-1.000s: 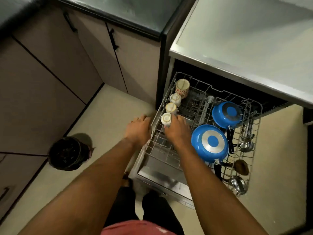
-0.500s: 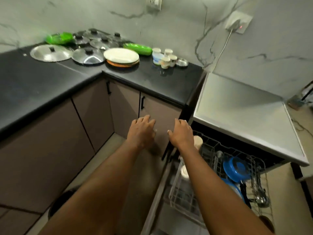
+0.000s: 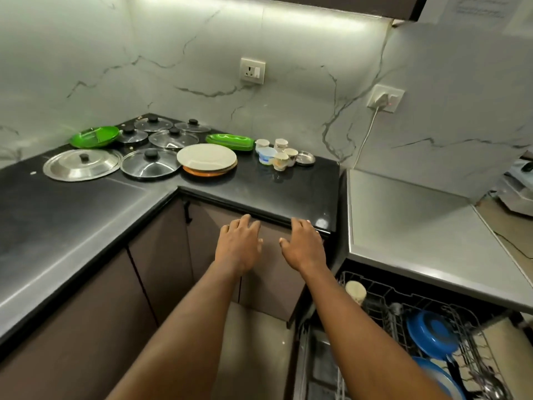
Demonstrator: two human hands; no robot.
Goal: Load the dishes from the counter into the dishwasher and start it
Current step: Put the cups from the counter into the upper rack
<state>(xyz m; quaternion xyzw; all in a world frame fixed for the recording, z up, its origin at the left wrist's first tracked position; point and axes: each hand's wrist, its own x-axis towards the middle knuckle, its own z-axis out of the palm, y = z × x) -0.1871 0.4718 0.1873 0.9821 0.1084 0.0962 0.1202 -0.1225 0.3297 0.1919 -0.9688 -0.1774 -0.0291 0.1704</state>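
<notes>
Black counter (image 3: pixel 259 194): bearing the dishes not yet loaded, ranged along the back wall.
Step in hand: reach toward the counter for the next load; judged part-way through, with the rack partly filled and much left outside it.
Left grip (image 3: pixel 239 246): fingers spread and nearly straight, palm down, holding nothing; fingertips at the counter's front edge, contact not determinable.
Right grip (image 3: pixel 302 246): likewise spread wide and empty, palm down, just beside the left.
Cups (image 3: pixel 281 155): clustered at the right end of the counter, nearest both grips; upright, mouths up, axis vertical.
Plates (image 3: pixel 206 157): stacked flat, faces up, just left of the cups.
Green tray (image 3: pixel 230 141): behind the plates; long axis along the wall, left to right.
Lids (image 3: pixel 150 164): lying flat, knobs up, toward the corner.
Rack (image 3: pixel 375 287): pulled out at lower right; blue pans (image 3: pixel 432 333) inside.
Next move: forward reach over the edge, probably to the cups; one per grip, pinched at the wall, then turned mouth down for the rack.
</notes>
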